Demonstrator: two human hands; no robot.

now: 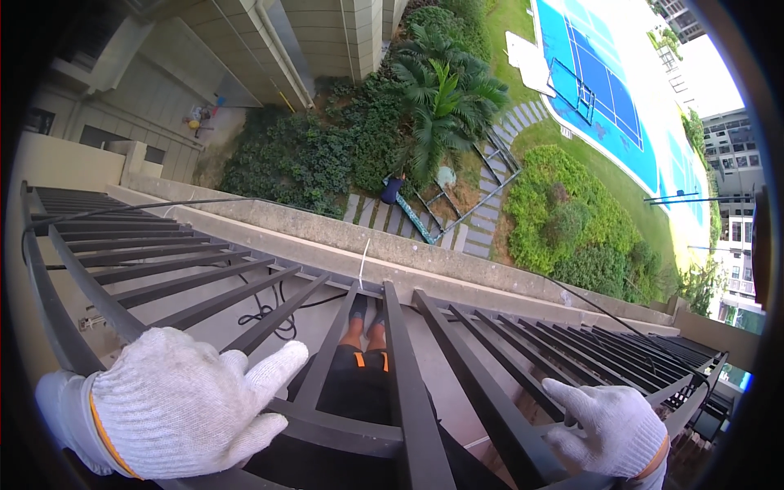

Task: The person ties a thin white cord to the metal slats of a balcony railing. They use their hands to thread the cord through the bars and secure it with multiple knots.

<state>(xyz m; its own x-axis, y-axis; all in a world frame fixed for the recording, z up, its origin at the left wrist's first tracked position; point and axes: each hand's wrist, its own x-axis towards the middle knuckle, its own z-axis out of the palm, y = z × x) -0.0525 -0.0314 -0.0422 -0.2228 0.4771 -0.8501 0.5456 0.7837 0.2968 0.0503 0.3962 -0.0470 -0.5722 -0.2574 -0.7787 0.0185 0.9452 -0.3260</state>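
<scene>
Left hand [184, 400] at 8 o'clock, gloved in ribbed white knit, orange cuff edge [111, 437]; index and thumb stuck out, gap between, palm hidden, can't tell if gripping. Right hand [612, 426] at 4 o'clock, gloved alike, index toward 10, can't tell what it holds. Both at the railing [414, 400], smooth dark square-edged bars fanning from 9 to 3 o'clock. Loopy black cable [263, 314] behind bars, 8 o'clock; rough concrete ledge [490, 280] beyond; flat blue court [600, 61] at 2 o'clock
</scene>
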